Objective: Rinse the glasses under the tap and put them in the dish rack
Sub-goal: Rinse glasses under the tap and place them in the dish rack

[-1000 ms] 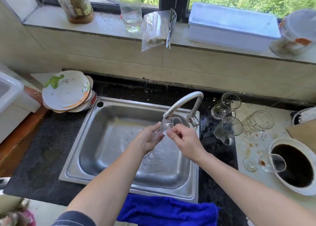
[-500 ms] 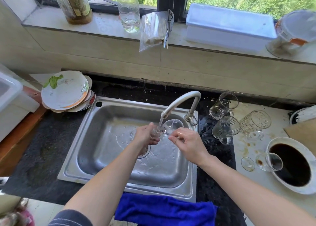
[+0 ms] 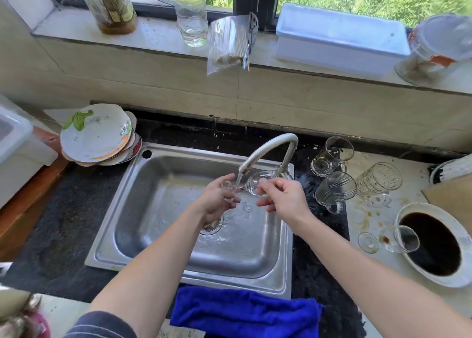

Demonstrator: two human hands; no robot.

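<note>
Tap (image 3: 268,146) overhead, glasses (image 3: 334,192) crowd right, basin (image 3: 158,210) free

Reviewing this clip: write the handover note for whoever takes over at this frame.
Left hand holds the foot of the small clear stemmed glass; right hand pinches its bowl, in the stream from the curved steel tap, over the steel sink.
Done: nothing seen racked; no dish rack identifiable.
Left: finish rinsing, then three clear glasses and another small stemmed glass lying on the right counter.
</note>
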